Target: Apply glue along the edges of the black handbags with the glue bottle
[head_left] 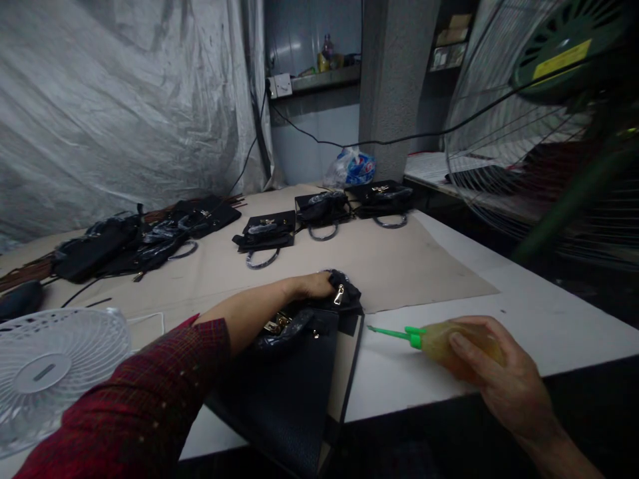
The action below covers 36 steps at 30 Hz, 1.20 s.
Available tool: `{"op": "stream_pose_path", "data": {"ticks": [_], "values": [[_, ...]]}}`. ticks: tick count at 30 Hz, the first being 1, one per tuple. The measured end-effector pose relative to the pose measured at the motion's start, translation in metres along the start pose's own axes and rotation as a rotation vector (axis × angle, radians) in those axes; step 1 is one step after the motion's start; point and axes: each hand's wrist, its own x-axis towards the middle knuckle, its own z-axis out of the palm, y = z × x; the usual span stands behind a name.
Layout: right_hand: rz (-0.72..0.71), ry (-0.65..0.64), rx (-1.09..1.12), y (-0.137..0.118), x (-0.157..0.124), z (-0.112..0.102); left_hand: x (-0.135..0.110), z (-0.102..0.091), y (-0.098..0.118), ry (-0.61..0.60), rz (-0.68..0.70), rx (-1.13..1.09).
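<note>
Right-hand fingers (468,350) wrap one translucent amber, green-nozzled bottle (439,344); left-hand fingers (322,283), partly hidden, touch one grainy black handbag (289,392), grip unclear.

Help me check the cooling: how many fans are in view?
2: a white fan at the lower left and a green fan with a wire cage at the upper right.

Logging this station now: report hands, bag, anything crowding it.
Left hand at top of black bag, fingers partly hidden. Right hand gripping squeeze bottle, green nozzle toward bag, not touching. White fan close by left sleeve.
</note>
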Motion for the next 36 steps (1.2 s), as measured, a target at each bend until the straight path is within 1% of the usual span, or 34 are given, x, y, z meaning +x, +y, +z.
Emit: {"op": "stream_pose_path", "data": {"ticks": [2,4,8,13,19,23,26,27,30,34,36], "values": [[-0.114,-0.002,-0.176,-0.001,0.006,0.001,0.002,-0.001,0.001,-0.004,-0.014,0.020],[-0.212,0.012,-0.268,-0.005,0.013,0.005,0.002,-0.001,0.004,-0.012,-0.022,0.041],[-0.337,-0.027,-0.363,-0.016,0.028,0.013,0.000,-0.002,0.012,-0.038,-0.024,0.089],[-0.457,-0.135,-0.462,-0.026,0.038,0.015,-0.005,-0.002,0.020,-0.039,-0.024,0.140],[-0.561,-0.289,-0.439,-0.042,0.039,0.018,-0.009,-0.002,0.026,-0.040,-0.003,0.170],[-0.603,-0.260,-0.426,-0.051,0.038,0.019,-0.009,-0.002,0.026,-0.037,0.015,0.190],[-0.616,-0.342,-0.409,-0.054,0.037,0.020,-0.007,-0.001,0.024,-0.041,0.035,0.194],[-0.626,-0.346,-0.405,-0.055,0.037,0.020,-0.007,-0.001,0.023,-0.045,0.043,0.193],[-0.648,-0.309,-0.396,-0.057,0.035,0.021,-0.006,-0.001,0.022,-0.053,0.067,0.193],[-0.631,-0.407,-0.379,-0.055,0.033,0.018,-0.004,-0.002,0.022,-0.046,0.075,0.197],[-0.626,-0.350,-0.412,-0.053,0.035,0.017,-0.004,-0.002,0.022,-0.038,0.061,0.199]]}}
